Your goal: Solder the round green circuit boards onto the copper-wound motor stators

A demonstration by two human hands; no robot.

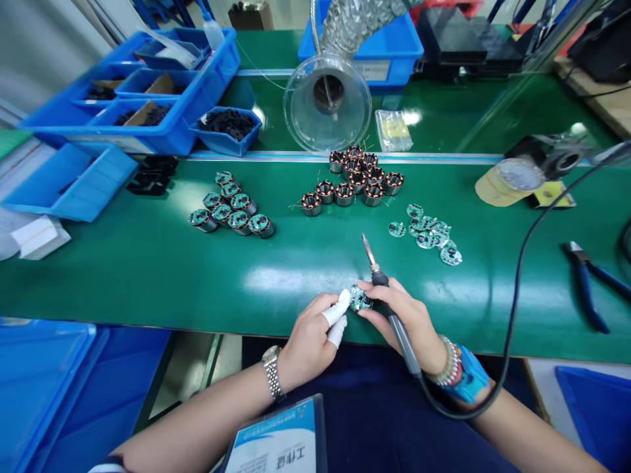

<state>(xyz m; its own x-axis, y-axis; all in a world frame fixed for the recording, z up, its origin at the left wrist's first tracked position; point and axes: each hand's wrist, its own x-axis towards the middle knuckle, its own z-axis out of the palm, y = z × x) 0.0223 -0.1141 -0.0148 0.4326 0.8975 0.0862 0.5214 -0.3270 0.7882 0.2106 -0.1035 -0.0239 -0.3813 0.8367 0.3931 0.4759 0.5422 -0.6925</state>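
Between my two hands is a round green circuit board [360, 298], near the front edge of the green table. My left hand [315, 335], with white covers on two fingers, pinches its left side. The fingertips of my right hand [407, 315] hold its right side, and a soldering iron [378, 276] lies across that same hand with its tip pointing up and away. Whatever is under the board is hidden. Several copper-wound stators [344, 193] stand beyond my hands. Loose round boards [426, 238] lie to their right, and stators topped with boards [239, 220] are grouped at the left.
A clear fume hood [327, 105] hangs at the back middle. Blue bins [227, 131] with black parts fill the back left. Blue-handled cutters [584, 286] and a yellowish jar [507, 182] are at the right. The iron's black cable [515, 295] loops past my right forearm.
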